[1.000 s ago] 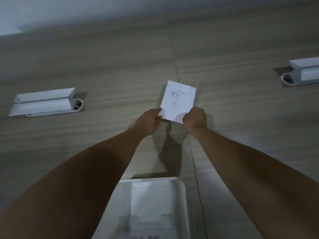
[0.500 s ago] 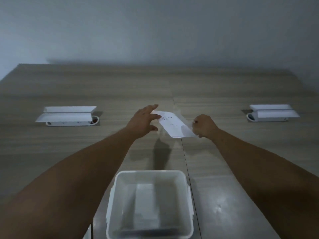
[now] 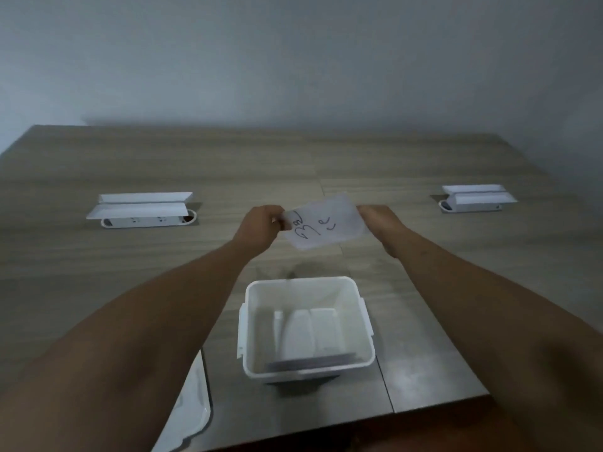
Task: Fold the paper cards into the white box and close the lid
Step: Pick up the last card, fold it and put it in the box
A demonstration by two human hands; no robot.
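Note:
A white paper card with dark handwriting hangs in the air above the table, tilted. My left hand pinches its left edge and my right hand holds its right edge. Below and nearer to me stands the open white box, with folded white cards lying in its bottom. The box's white lid lies flat at the lower left, mostly hidden under my left forearm.
The wooden table has a raised white socket unit at the left and another at the right. The table's near edge runs just behind the box. A grey wall rises beyond the far edge.
The view has tilted up, showing the whole box. My left hand, open half a second ago, has closed on the card's left edge, and the card now faces me with writing visible.

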